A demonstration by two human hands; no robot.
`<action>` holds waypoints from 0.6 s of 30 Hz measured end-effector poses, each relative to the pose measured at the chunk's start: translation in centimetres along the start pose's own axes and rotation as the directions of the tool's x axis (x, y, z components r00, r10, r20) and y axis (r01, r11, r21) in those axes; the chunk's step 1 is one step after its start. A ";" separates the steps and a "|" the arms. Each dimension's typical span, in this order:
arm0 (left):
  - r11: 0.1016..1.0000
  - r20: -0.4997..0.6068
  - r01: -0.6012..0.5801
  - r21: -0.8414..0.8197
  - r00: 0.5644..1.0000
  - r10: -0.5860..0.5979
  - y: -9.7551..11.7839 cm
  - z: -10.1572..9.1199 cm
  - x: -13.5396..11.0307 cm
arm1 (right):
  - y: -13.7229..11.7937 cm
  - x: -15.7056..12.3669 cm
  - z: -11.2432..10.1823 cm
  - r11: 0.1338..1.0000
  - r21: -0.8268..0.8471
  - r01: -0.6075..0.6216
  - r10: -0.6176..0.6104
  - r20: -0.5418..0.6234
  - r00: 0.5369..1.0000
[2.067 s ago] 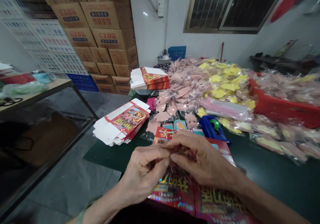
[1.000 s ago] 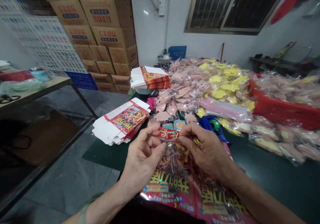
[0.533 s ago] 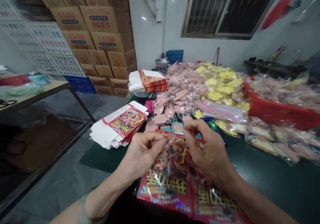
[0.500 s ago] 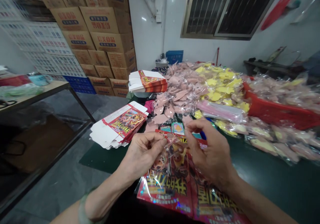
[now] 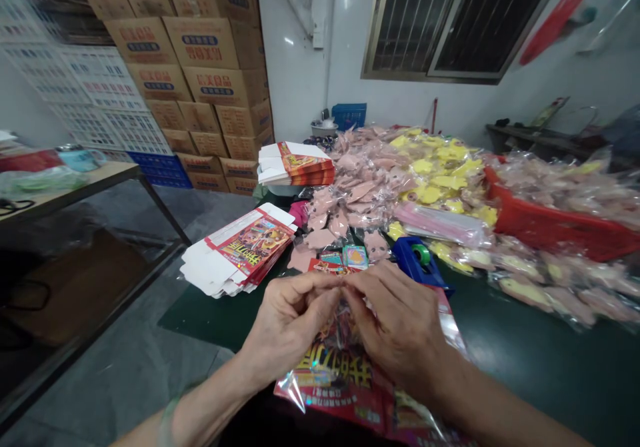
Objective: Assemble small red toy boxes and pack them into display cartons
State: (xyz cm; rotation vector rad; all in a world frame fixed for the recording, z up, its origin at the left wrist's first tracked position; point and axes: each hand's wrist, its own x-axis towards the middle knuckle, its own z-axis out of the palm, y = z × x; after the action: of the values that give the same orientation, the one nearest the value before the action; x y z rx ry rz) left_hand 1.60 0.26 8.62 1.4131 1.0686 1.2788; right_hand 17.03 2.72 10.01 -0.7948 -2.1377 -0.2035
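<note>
Fingertips nearly touching, my left hand and my right hand pinch together over the red printed package, which has yellow characters and cartoon figures. Between them is the top edge of a clear plastic bag, mostly hidden by the fingers; its glossy film shines over the red print. Another red package lies partly under my right forearm. Just beyond the fingers are small printed cards. A blue tape dispenser with green tape stands beyond my right hand.
Flat red-and-white cartons are stacked at the left, with another stack behind. Bagged pink pieces and yellow pieces are heaped at the back. A red basket stands right. Brown boxes line the wall.
My right hand has moved left and down to meet my left hand, its fingers closing into a pinch. The tape dispenser now shows beyond it.
</note>
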 end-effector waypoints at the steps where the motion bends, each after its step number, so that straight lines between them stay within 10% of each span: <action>1: 0.999 -0.002 -0.035 0.038 0.999 0.035 0.1 0.1 0.0 | 0.0 -0.1 0.0 1.000 -0.002 0.010 -0.010 0.002 1.000; 8: 0.797 0.088 -0.322 0.512 0.942 0.325 0.5 0.6 -0.1 | -0.1 -0.5 0.3 0.996 -0.057 0.068 -0.064 0.075 0.995; 18: 0.970 0.154 -0.015 0.241 0.988 -0.023 0.5 0.5 0.0 | 0.9 0.2 0.2 0.969 0.191 -0.156 0.148 0.057 0.987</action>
State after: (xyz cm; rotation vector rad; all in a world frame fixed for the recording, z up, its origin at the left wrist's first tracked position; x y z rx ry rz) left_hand 2.08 0.13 9.10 1.6629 1.1477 1.0414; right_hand 17.37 3.57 9.93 -0.8489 -2.0869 0.1029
